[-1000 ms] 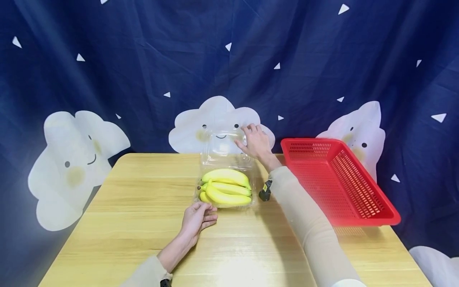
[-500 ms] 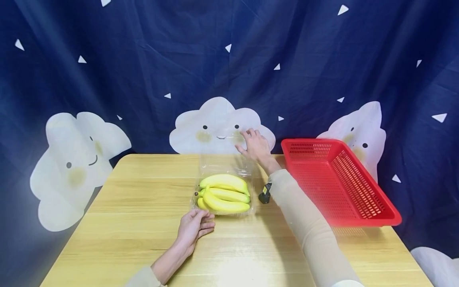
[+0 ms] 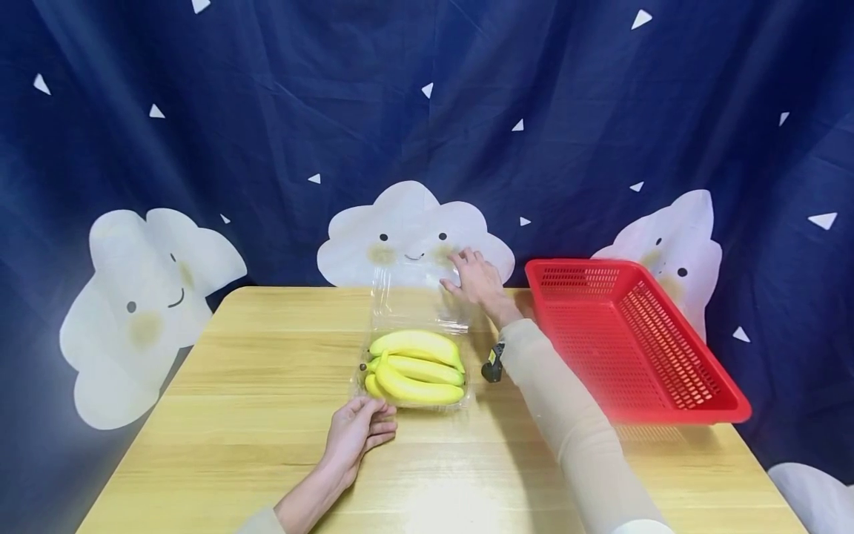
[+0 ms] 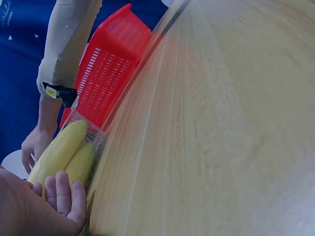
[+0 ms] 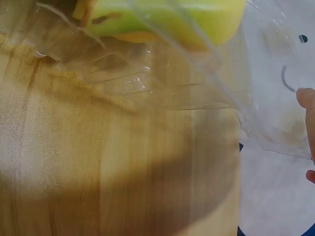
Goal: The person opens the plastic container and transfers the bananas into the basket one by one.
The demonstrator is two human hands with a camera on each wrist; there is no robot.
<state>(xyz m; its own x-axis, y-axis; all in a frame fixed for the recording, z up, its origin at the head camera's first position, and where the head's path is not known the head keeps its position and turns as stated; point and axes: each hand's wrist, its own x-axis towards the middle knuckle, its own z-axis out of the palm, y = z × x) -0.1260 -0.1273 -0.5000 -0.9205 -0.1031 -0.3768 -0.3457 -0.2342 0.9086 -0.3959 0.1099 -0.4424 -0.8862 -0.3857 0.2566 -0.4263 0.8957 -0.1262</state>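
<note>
Several yellow bananas (image 3: pixel 419 366) lie in a clear plastic clamshell box (image 3: pixel 467 386) on the table. Its see-through lid (image 3: pixel 410 300) is raised toward the curtain. My left hand (image 3: pixel 356 430) pinches the front left corner of the box, its other fingers loosely bent below; the left wrist view shows these fingers (image 4: pixel 63 196) beside the bananas. At the lid's right edge, my right hand (image 3: pixel 477 276) holds on with bent fingers, thumb apart from them. In the right wrist view a fingertip (image 5: pixel 304 97) meets the lid; most of that hand is out of frame.
A red perforated plastic basket (image 3: pixel 594 356) stands on the right of the wooden table (image 3: pixel 267 371), beside the right forearm, and reaches the table's edge. Behind hangs a dark blue curtain (image 3: pixel 373 111) with white clouds.
The box of bananas has slid toward me and slightly left with my left hand. The lid has come lower and nearer, and the right hand has dropped a little at its edge.
</note>
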